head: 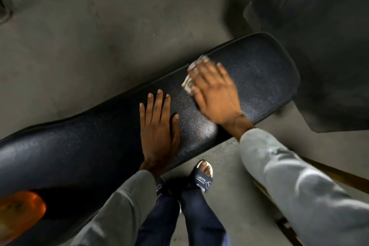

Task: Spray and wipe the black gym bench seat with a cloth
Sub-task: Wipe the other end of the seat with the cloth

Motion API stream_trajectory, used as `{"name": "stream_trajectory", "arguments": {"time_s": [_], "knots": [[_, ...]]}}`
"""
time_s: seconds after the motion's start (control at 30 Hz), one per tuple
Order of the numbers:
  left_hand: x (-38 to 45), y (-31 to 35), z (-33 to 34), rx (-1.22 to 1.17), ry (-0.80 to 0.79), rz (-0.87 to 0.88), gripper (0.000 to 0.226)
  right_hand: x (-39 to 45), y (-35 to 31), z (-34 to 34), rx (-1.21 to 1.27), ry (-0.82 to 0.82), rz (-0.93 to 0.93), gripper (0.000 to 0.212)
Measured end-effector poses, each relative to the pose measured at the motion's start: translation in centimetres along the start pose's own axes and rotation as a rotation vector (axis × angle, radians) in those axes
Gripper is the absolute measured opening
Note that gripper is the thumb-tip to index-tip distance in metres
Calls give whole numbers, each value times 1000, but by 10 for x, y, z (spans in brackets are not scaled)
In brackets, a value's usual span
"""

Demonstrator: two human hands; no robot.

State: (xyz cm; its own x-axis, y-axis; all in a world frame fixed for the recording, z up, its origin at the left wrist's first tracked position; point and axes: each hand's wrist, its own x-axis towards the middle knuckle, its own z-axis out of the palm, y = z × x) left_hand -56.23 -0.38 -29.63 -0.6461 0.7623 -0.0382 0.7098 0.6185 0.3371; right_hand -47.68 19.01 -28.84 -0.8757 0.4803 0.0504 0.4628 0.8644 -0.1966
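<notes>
The left hand (157, 126) lies flat, palm down, fingers spread and pointing away from the body, near the middle of the bench seat (79, 146), its grey sleeve reaching in from below. The right hand (213, 92), blurred, presses palm down on a crumpled cloth (188, 84) closer to the seat's far rounded end, wrist bent, forearm in a grey sleeve.

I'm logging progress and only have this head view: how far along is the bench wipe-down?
Mid-wipe. The right hand presses a cloth flat on the black bench seat near its far end, blurred as if moving. The left hand rests flat mid-seat, bracing. An orange object, possibly the spray bottle, sits aside at lower left, suggesting spraying is done. Whether the near end of the seat has been wiped can't be told.
</notes>
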Motion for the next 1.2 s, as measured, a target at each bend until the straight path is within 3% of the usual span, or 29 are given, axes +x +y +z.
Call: {"name": "stream_trajectory", "arguments": {"time_s": [0.13, 0.23, 0.3, 0.4, 0.5, 0.57, 0.7, 0.83, 0.9, 1.07, 1.2], "knots": [[1, 1, -1, 29, -2, 0, 59, -16, 54, -14, -52, 69, 456, 60], [1, 3, -1, 44, -14, -16, 60, -60, 31, -18, -76, 97, 667, 59], [1, 5, -1, 65, -20, -22, 61, -77, -10, -14, -52, 47, 623, 60], [0, 4, -1, 82, -25, -23, 62, -59, -51, -6, 26, -57, 291, 59], [1, 3, 2, 90, -27, -24, 62, -13, -23, -3, 40, -35, 90, 57], [1, 2, 2, 84, -14, -21, 62, 10, 20, -3, 6, -21, 153, 58], [0, 4, 1, 68, 14, -18, 62, 0, 103, -16, -61, 38, 488, 62], [0, 5, 1, 66, 11, -21, 61, -38, 82, -18, -88, 82, 766, 63], [0, 5, 1, 66, 7, -22, 62, -50, 39, -14, -86, 55, 732, 63], [-1, 4, 0, 32, -7, -10, 61, -60, -73, 5, 15, -85, 398, 62], [-3, -1, -6, -82, -9, -10, 55, -61, -94, 11, 67, -96, 279, 57]]}}
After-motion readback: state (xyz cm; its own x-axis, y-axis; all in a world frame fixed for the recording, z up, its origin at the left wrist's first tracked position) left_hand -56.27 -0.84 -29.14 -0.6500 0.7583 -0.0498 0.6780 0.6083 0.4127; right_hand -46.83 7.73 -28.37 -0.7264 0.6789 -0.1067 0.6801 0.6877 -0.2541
